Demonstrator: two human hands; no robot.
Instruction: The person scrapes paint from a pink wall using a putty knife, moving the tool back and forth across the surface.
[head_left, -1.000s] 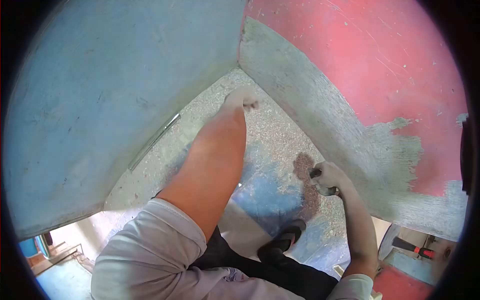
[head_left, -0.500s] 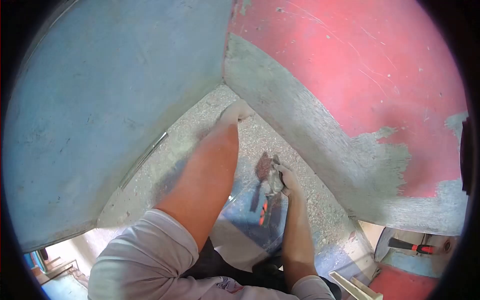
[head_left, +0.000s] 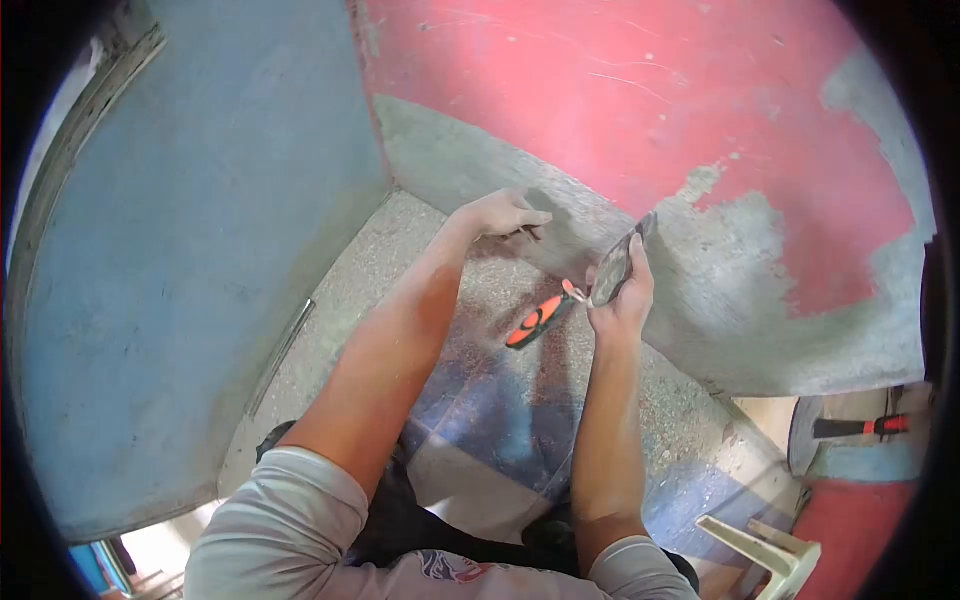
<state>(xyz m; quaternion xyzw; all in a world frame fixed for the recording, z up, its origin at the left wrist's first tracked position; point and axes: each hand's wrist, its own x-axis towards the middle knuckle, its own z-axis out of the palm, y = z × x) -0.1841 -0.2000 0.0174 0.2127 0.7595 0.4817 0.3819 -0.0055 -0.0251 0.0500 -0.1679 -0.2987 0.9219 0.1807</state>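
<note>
My right hand (head_left: 624,297) is closed around the flat grey blade of a trowel (head_left: 612,272), which is tilted up near the wall. The trowel's orange and black handle (head_left: 538,320) sticks out to the lower left. Close to the base of the wall, my left hand (head_left: 497,213) has its fingers bent together, one reaching further towards the wall. A small dark shape shows under its fingertips; what it is I cannot make out. Pale dust coats both hands. Below them lies the floor (head_left: 345,268), strewn with light crumbs and dust.
A blue panel (head_left: 210,250) stands at the left, meeting a red wall (head_left: 560,70) with a bare grey lower band (head_left: 450,140). A thin metal strip (head_left: 282,355) lies along the blue panel. At the right are a red-and-black-handled tool (head_left: 865,427) and a cream-coloured frame (head_left: 765,550).
My left hand has come off the floor corner and moved right. My right hand has lifted the trowel up towards the wall, and its handle has swung left. The view has shifted.
</note>
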